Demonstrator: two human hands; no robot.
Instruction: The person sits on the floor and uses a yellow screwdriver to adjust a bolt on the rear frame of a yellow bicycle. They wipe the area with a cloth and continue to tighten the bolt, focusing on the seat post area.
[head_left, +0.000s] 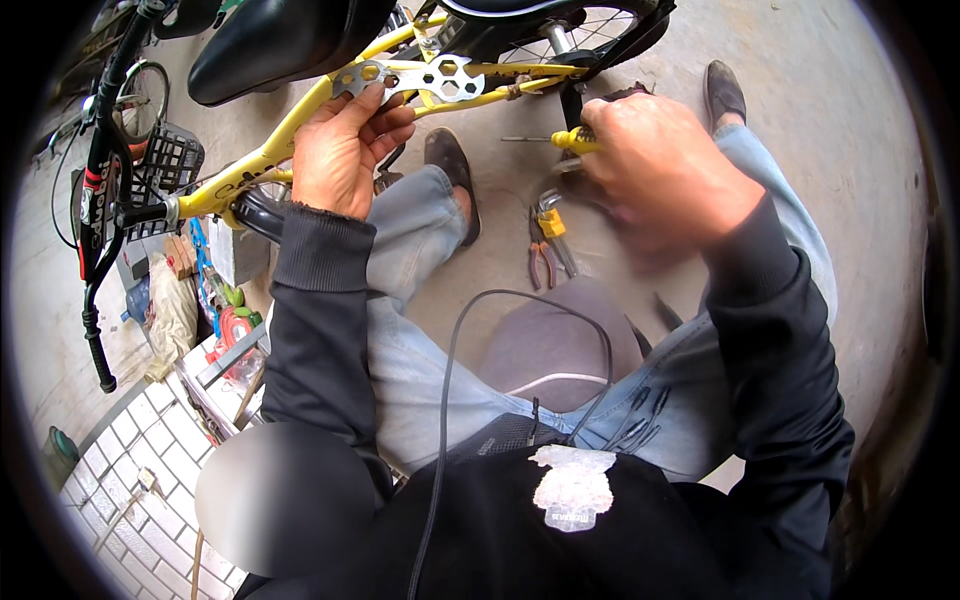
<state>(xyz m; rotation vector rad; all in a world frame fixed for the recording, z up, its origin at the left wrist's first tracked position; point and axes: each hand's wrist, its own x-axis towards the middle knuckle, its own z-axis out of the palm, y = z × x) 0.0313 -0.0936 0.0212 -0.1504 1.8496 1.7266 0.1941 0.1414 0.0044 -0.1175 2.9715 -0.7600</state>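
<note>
My left hand pinches a flat silver multi-hole spanner between thumb and fingers. The spanner lies across the view of the yellow bicycle frame; whether it touches the frame I cannot tell. To the right, my right hand is closed round the yellow handle of a screwdriver, whose thin shaft points left. Some fingers of that hand are smeared by motion. On the floor below it lie pliers with reddish handles and an adjustable wrench with a yellow part.
The bicycle's black saddle and rear wheel are at the top, its handlebar at the left. A black basket and assorted items stand near a white-tiled surface. A grey seat shows between my legs; a black cable crosses my lap.
</note>
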